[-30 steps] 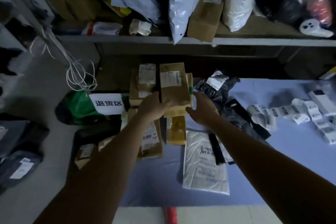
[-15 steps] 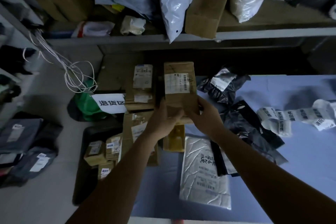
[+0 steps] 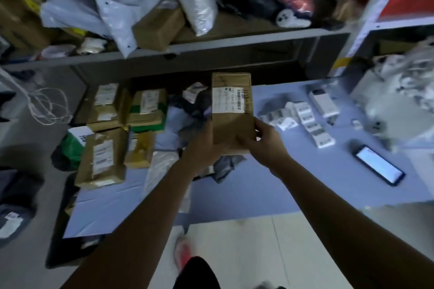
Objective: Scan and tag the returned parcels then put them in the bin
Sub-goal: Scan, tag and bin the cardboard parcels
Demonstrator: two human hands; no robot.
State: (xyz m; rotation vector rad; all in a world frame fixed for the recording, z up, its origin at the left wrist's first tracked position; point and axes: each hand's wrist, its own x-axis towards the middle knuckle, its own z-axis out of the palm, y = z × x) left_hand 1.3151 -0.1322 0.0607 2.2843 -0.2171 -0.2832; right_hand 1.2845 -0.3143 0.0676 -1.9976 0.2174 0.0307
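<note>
I hold a brown cardboard parcel [image 3: 231, 105] with a white barcode label above the blue table [image 3: 293, 185]. My left hand [image 3: 199, 145] grips its lower left side and my right hand [image 3: 265, 141] its lower right corner. Several more brown parcels [image 3: 103, 155] lie stacked at the table's left end, with a white mailer [image 3: 159, 171] and black bags [image 3: 195, 105] under my arms. A strip of white tags [image 3: 307, 119] lies to the right. A phone [image 3: 378, 164] with a lit screen rests on the table at the right.
A grey shelf [image 3: 211, 47] behind the table carries white bags and boxes. A green bag with a white sign [image 3: 72, 145] sits on the floor at the left, near loose white cables [image 3: 44, 105]. Dark parcels [image 3: 14, 206] lie on the floor far left. A white device [image 3: 324, 101] sits at the right.
Both hands lifted the brown parcel off the left stack and carried it right, over the middle of the table. The view swung right, and the phone has come into view.
</note>
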